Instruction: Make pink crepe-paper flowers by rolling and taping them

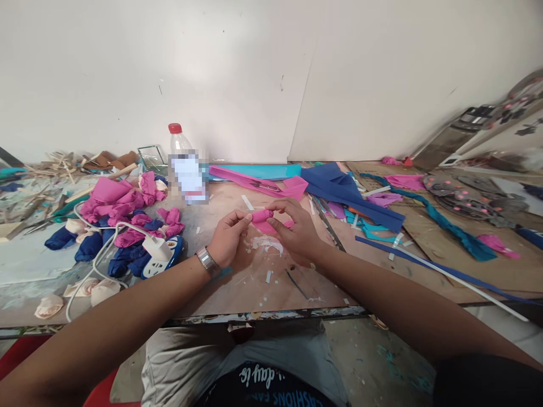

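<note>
Between my two hands is a strip of pink fabric [261, 217], partly rolled up at its right end. The thumb and fingers of my left hand [231, 234] pinch its left end. My right hand [294, 229] grips the rolled part, with the thumb in front and the fingers curled behind. A short pink tail shows beneath the right fingers. Both hands are just above the wooden table [246, 294], over a whitish smear of dried material [268, 244].
To the left lie a heap of pink fabric pieces [112, 200], dark blue ones [123, 260], a power strip [163, 257] and a white cable. Behind stand a red-capped bottle [178, 138] and a phone [186, 178]. Blue cloth [352, 195] and a white stick [462, 280] lie right.
</note>
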Demonstrator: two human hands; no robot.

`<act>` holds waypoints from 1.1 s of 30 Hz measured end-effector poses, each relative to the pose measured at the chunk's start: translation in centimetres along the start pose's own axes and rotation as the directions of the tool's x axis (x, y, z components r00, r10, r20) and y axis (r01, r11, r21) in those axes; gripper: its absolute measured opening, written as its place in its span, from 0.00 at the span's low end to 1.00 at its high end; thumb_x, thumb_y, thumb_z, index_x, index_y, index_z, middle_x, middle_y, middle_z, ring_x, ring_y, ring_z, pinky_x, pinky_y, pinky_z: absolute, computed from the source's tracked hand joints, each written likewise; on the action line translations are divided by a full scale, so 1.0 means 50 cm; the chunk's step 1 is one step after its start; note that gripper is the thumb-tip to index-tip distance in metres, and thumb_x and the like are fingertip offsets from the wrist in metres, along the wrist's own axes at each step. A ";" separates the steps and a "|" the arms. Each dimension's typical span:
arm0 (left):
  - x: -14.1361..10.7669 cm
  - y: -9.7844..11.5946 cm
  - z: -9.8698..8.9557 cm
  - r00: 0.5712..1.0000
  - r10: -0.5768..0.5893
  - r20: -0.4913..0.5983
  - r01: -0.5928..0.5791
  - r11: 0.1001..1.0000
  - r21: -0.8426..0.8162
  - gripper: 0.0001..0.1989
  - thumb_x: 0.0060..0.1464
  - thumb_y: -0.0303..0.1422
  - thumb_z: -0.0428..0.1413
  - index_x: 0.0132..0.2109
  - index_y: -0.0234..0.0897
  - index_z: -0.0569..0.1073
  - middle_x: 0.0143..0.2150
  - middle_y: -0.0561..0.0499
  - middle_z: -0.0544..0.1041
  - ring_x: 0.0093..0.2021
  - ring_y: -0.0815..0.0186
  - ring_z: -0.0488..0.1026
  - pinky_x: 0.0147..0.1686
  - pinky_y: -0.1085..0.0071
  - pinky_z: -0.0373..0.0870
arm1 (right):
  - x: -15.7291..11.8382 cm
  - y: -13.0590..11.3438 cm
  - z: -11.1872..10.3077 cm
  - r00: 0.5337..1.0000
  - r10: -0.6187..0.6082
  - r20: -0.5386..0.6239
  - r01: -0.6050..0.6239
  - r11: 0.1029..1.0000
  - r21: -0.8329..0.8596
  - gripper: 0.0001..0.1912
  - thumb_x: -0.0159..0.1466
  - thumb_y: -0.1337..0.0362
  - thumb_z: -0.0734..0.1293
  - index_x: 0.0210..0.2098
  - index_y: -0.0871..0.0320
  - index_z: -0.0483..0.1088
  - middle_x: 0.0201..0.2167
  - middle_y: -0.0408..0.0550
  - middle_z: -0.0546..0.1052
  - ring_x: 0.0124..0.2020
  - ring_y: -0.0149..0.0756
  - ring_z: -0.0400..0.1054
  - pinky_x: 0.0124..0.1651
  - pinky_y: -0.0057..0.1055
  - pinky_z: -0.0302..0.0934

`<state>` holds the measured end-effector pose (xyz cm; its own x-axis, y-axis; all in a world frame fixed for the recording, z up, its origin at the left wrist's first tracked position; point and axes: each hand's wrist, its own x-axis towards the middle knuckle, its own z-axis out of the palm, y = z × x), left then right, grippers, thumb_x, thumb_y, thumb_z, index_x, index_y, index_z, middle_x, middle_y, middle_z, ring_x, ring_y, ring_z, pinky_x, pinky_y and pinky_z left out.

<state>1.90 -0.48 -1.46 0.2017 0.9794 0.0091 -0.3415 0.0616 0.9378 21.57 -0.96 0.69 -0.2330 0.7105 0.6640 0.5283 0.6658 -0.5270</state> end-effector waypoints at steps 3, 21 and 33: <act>0.000 0.003 0.001 0.999 -0.045 -0.012 0.045 0.998 -0.054 0.16 0.50 0.40 0.68 0.32 0.36 0.71 0.25 0.57 0.65 0.25 0.75 0.61 0.26 0.75 0.58 | 0.000 0.000 0.001 1.000 0.000 0.002 0.000 1.000 0.003 0.09 0.70 0.56 0.67 0.48 0.51 0.74 0.46 0.49 0.79 0.48 0.44 0.70 0.52 0.44 0.67; -0.008 0.008 0.002 0.996 0.048 0.074 -0.061 0.981 0.187 0.11 0.55 0.32 0.60 0.46 0.35 0.77 0.43 0.49 0.80 0.39 0.67 0.75 0.43 0.70 0.70 | 0.004 0.005 -0.004 0.998 -0.032 0.046 0.032 0.999 0.007 0.11 0.71 0.59 0.66 0.51 0.53 0.74 0.47 0.51 0.79 0.47 0.42 0.72 0.53 0.43 0.67; -0.011 -0.008 -0.003 0.948 0.239 0.209 -0.292 0.914 0.280 0.19 0.58 0.41 0.65 0.52 0.38 0.71 0.51 0.44 0.78 0.50 0.61 0.77 0.52 0.63 0.74 | -0.001 0.008 0.002 0.969 -0.163 0.187 0.165 0.986 0.004 0.13 0.70 0.62 0.67 0.53 0.50 0.76 0.49 0.52 0.77 0.53 0.45 0.71 0.57 0.47 0.67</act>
<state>1.76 -1.01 -1.91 0.3013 0.9034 0.3051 -0.1139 -0.2836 0.9522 21.72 -0.71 0.42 -0.4648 0.6224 0.6298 0.4796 0.7748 -0.4118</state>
